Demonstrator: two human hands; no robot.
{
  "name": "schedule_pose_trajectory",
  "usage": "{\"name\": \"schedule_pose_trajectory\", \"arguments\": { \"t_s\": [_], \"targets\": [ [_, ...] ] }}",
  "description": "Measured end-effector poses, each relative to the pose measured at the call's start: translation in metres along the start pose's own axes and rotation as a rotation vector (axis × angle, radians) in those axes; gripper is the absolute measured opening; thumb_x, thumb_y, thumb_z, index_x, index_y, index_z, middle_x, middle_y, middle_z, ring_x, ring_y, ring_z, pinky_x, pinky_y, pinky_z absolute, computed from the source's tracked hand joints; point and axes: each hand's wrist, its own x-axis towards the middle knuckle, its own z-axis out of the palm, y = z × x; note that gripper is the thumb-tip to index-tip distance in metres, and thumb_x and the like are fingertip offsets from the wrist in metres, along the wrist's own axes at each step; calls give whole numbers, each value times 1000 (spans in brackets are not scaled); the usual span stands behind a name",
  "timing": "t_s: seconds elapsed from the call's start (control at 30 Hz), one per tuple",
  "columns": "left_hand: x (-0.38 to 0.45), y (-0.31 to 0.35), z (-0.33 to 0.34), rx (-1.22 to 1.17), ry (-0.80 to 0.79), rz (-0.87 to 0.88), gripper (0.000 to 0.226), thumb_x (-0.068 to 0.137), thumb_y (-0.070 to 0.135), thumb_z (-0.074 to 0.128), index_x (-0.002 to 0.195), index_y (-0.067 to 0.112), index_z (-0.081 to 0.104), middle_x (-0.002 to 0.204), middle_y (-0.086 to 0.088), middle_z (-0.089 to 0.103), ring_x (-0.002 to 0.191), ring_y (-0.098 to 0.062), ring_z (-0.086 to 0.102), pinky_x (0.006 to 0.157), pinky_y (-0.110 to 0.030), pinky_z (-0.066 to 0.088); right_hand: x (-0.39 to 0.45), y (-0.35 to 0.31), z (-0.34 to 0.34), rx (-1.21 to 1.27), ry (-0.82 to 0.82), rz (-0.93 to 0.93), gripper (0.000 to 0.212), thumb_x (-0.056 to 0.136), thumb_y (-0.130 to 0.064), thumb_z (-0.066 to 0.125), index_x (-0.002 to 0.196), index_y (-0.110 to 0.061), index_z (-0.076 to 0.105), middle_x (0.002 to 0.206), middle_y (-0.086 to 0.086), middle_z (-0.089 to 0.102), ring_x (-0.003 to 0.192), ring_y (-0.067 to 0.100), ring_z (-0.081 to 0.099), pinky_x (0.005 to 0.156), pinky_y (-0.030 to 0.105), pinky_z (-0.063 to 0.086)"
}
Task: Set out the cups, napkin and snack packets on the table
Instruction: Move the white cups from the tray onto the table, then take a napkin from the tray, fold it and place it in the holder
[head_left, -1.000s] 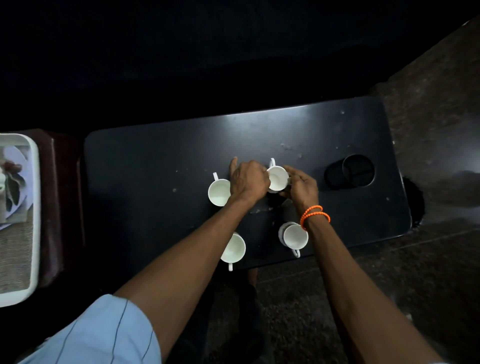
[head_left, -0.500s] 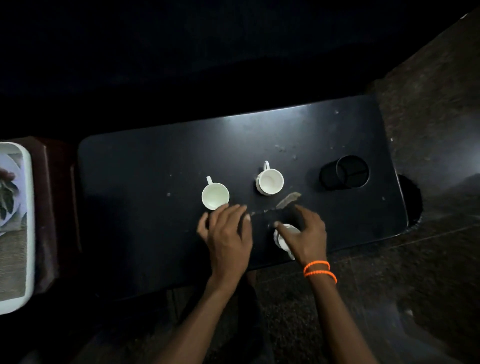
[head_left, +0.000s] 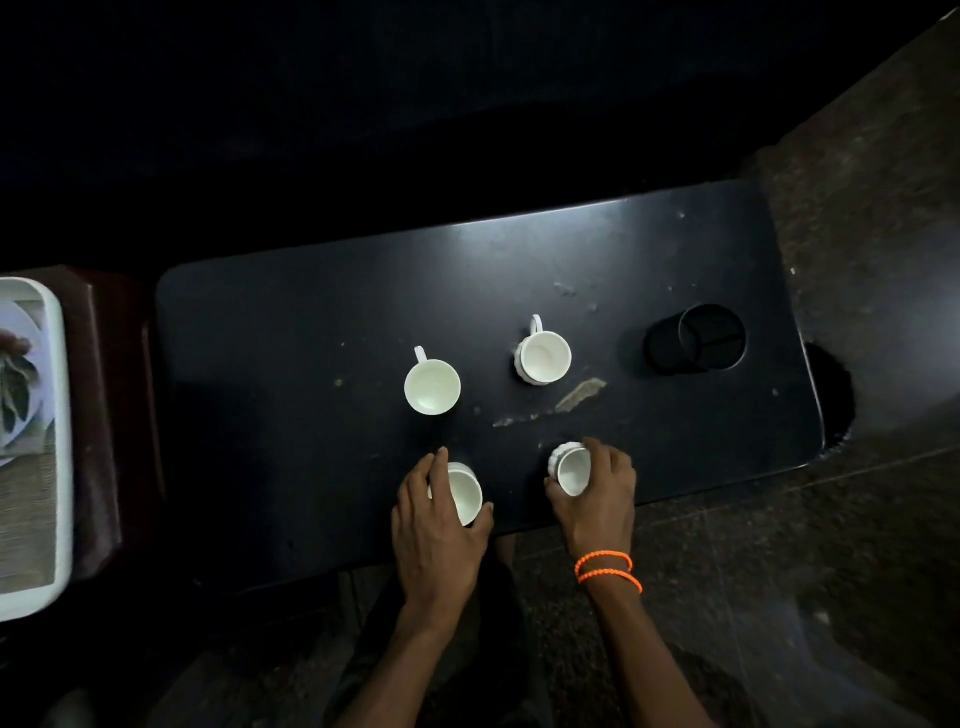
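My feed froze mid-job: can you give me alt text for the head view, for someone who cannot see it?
Seen from above, the left hand and right hand each grip a white cup near the front edge of a dark table. Two more white cups stand farther back, a black mesh holder to their right. A white tray sits at far left.

Dim room, far side black. Dark glossy desk (head_left: 311, 322), top scuffed and speckled. Speckled stone floor (head_left: 857, 545) at right. Reddish-brown side table (head_left: 104, 415) at left, just beside desk.
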Motion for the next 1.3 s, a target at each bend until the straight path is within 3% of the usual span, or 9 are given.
{"name": "schedule_pose_trajectory", "arguments": {
  "t_s": [0.4, 0.5, 0.57, 0.63, 0.7, 0.8, 1.07, 1.3],
  "targets": [
    [-2, -5, 5, -54, 10, 12, 91, 70, 43, 87, 148, 18, 49, 140, -5, 57, 124, -27, 60, 94, -43, 53, -3, -8, 8, -41, -21, 6, 63, 61, -21, 86, 119, -13, 62, 118, 11, 55, 104, 29, 51, 85, 38, 52],
    [-1, -3, 2, -154, 34, 25, 91, 72, 59, 78, 149, 20, 48, 145, -1, 53, 133, -21, 53, 106, -41, 45, -1, -11, 3, -140, -21, -5, 73, 59, -39, 88, 122, -16, 61, 123, 10, 53, 107, 32, 53, 86, 42, 52],
    [4, -2, -2, -250, 71, 32, 84, 81, 64, 68, 149, 22, 46, 150, 3, 50, 138, -17, 48, 113, -38, 38, 2, -19, -1, -215, 55, -6, 79, 59, -59, 83, 125, -21, 60, 130, 7, 52, 112, 30, 52, 86, 45, 52],
    [13, -4, -8, -329, 105, 28, 76, 87, 63, 61, 149, 22, 46, 153, 4, 48, 140, -17, 47, 115, -38, 37, 5, -30, -4, -207, 170, -47, 74, 68, -66, 74, 125, -21, 59, 133, 5, 51, 116, 29, 53, 87, 46, 50],
    [25, -8, -14, -379, 139, 45, 70, 93, 60, 56, 150, 21, 45, 155, 3, 46, 144, -17, 44, 117, -38, 37, 8, -44, -3, -177, 255, -114, 67, 77, -61, 68, 128, -19, 57, 137, 6, 50, 120, 29, 54, 90, 47, 48],
    [43, -15, -26, -397, 191, 108, 65, 100, 53, 50, 155, 21, 40, 163, 3, 39, 155, -11, 28, 124, -27, 24, 11, -69, 4, -152, 281, -210, 68, 84, -50, 66, 140, -16, 50, 147, 7, 46, 134, 26, 47, 101, 44, 41],
    [75, -60, -78, -428, 333, 62, 63, 106, 51, 38, 159, 18, 32, 168, 1, 31, 159, -9, 16, 128, -31, 20, 7, -166, 41, -119, 97, -544, 61, 90, -38, 62, 143, -12, 47, 147, 11, 50, 136, 28, 47, 107, 41, 39],
    [80, -139, -156, -444, 543, -89, 61, 105, 45, 42, 155, 10, 41, 162, -8, 42, 154, -20, 33, 125, -38, 29, -33, -284, 88, -96, -94, -809, 57, 92, -39, 60, 141, -11, 51, 144, 12, 54, 131, 28, 52, 107, 42, 44]
  ]
}}
